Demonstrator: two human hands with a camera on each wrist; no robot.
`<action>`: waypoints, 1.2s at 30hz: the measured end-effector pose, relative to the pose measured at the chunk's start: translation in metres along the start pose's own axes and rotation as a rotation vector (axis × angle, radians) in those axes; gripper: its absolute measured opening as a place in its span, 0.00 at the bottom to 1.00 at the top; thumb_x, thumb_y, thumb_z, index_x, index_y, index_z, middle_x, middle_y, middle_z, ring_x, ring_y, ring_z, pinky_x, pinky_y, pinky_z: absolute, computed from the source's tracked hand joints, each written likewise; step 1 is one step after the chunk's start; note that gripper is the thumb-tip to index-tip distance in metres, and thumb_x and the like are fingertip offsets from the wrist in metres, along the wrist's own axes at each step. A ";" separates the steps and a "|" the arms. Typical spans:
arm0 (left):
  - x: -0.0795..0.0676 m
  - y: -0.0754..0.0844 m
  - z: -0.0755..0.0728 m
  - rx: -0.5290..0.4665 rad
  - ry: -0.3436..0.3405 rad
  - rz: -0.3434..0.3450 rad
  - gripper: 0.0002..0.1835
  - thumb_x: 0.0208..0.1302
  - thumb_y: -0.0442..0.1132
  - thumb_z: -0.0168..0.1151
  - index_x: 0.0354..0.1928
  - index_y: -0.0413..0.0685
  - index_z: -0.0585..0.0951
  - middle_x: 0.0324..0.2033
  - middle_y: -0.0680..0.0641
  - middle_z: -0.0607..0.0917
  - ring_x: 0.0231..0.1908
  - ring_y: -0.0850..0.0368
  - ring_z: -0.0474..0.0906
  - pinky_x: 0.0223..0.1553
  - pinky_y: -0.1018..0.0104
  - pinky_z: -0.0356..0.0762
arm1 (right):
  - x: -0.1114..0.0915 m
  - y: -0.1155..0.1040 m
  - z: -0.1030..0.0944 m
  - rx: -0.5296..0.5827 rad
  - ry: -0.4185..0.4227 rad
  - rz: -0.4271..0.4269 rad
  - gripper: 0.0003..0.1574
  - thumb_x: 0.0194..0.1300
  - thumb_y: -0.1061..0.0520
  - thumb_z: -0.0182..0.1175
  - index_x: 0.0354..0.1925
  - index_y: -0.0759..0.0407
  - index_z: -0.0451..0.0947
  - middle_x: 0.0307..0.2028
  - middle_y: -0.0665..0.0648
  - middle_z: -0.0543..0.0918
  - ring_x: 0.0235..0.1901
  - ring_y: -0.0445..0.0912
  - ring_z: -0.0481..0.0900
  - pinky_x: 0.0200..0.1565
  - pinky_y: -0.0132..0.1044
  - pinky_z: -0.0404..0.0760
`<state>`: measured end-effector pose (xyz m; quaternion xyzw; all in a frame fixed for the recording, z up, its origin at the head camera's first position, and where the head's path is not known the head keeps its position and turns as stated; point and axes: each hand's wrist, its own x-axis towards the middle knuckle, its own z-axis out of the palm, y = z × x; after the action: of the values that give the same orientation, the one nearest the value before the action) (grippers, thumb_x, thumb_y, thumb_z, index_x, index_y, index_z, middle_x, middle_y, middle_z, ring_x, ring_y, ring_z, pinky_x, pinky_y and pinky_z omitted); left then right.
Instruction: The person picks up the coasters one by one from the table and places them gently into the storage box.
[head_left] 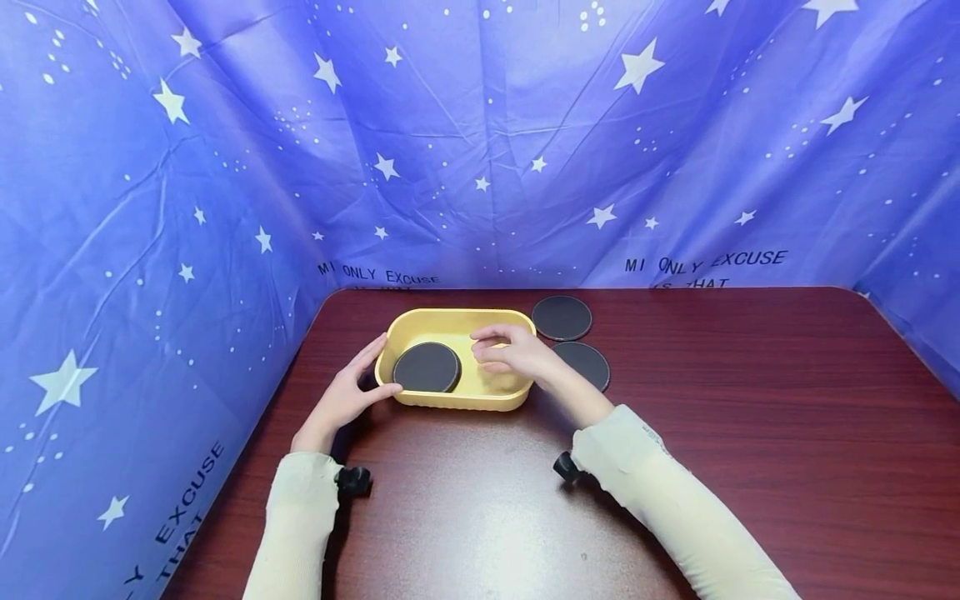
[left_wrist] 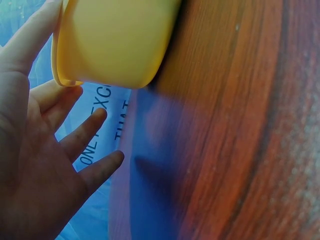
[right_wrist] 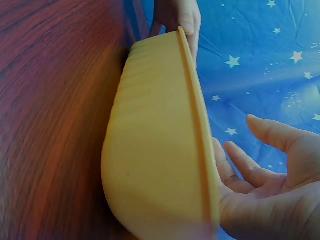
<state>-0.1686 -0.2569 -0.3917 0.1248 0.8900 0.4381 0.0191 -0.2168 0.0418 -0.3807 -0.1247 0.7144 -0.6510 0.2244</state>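
Note:
A yellow oblong plastic basket stands on the table, and a flat black round disc lies in its left half. My left hand holds the basket's left end, thumb at the near rim and fingers along the outer side. In the left wrist view, the other fingers of that hand spread away from the wall. Over the basket's right half is my right hand, reaching in across the right rim. Its fingers are loosely bent with nothing between them.
Two more black discs lie to the basket's right, one at the back and one nearer, partly behind the right wrist. The dark red wooden table meets a blue star-printed curtain at the back and left.

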 end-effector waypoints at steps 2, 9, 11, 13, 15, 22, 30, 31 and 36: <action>0.000 0.000 0.000 0.001 -0.001 0.001 0.45 0.60 0.35 0.71 0.75 0.36 0.59 0.77 0.37 0.57 0.75 0.38 0.56 0.75 0.41 0.51 | -0.005 0.000 -0.005 0.017 0.016 -0.011 0.31 0.68 0.65 0.59 0.66 0.74 0.67 0.58 0.73 0.76 0.50 0.47 0.81 0.61 0.51 0.80; 0.004 -0.012 0.001 0.001 0.001 0.002 0.45 0.60 0.34 0.71 0.76 0.37 0.58 0.77 0.37 0.57 0.75 0.37 0.56 0.75 0.40 0.51 | -0.020 0.001 -0.026 -0.024 0.053 -0.075 0.30 0.67 0.64 0.60 0.65 0.73 0.69 0.59 0.75 0.75 0.47 0.41 0.82 0.55 0.43 0.84; 0.007 -0.023 0.003 -0.007 0.007 0.008 0.46 0.59 0.35 0.72 0.76 0.39 0.58 0.77 0.39 0.57 0.75 0.39 0.56 0.75 0.40 0.51 | -0.024 0.002 -0.032 -0.036 0.062 -0.094 0.31 0.67 0.63 0.60 0.65 0.73 0.68 0.59 0.76 0.75 0.48 0.43 0.82 0.55 0.42 0.84; 0.010 -0.032 0.005 -0.005 0.013 0.013 0.47 0.59 0.35 0.72 0.77 0.43 0.58 0.78 0.41 0.57 0.76 0.40 0.56 0.75 0.40 0.51 | -0.027 0.003 -0.037 -0.043 0.070 -0.113 0.31 0.68 0.63 0.60 0.65 0.74 0.68 0.60 0.77 0.75 0.50 0.46 0.83 0.54 0.42 0.84; 0.012 -0.042 0.006 -0.006 0.019 0.016 0.47 0.59 0.37 0.72 0.77 0.47 0.58 0.78 0.44 0.57 0.76 0.43 0.56 0.75 0.42 0.52 | -0.030 0.005 -0.043 -0.049 0.088 -0.129 0.31 0.68 0.63 0.60 0.65 0.75 0.67 0.60 0.78 0.74 0.51 0.48 0.83 0.54 0.41 0.85; 0.011 -0.039 0.007 -0.015 0.019 0.010 0.47 0.59 0.37 0.72 0.77 0.46 0.58 0.78 0.44 0.57 0.76 0.43 0.56 0.76 0.42 0.51 | -0.037 0.016 -0.061 -0.034 0.177 -0.164 0.29 0.68 0.64 0.60 0.64 0.76 0.68 0.60 0.78 0.74 0.51 0.44 0.84 0.54 0.44 0.84; 0.001 -0.004 0.001 0.001 -0.003 -0.004 0.45 0.60 0.35 0.71 0.76 0.36 0.58 0.77 0.37 0.57 0.75 0.37 0.56 0.75 0.41 0.52 | -0.045 0.027 -0.082 -0.094 0.256 -0.136 0.30 0.68 0.60 0.62 0.64 0.73 0.69 0.64 0.75 0.72 0.41 0.28 0.82 0.58 0.47 0.81; 0.001 -0.003 0.000 0.002 -0.003 -0.003 0.45 0.60 0.35 0.71 0.75 0.36 0.58 0.77 0.37 0.57 0.75 0.37 0.56 0.76 0.41 0.52 | -0.046 0.029 -0.084 -0.102 0.264 -0.135 0.31 0.69 0.60 0.62 0.64 0.73 0.69 0.64 0.75 0.72 0.41 0.28 0.81 0.58 0.46 0.81; 0.000 -0.002 0.000 -0.007 -0.004 -0.001 0.45 0.60 0.35 0.71 0.76 0.37 0.59 0.77 0.37 0.57 0.75 0.38 0.56 0.75 0.41 0.52 | -0.052 0.035 -0.095 -0.140 0.305 -0.118 0.31 0.69 0.58 0.62 0.65 0.71 0.69 0.64 0.74 0.72 0.40 0.26 0.80 0.54 0.34 0.83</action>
<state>-0.1691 -0.2579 -0.3937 0.1250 0.8884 0.4412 0.0213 -0.2138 0.1532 -0.4022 -0.0815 0.7753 -0.6229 0.0657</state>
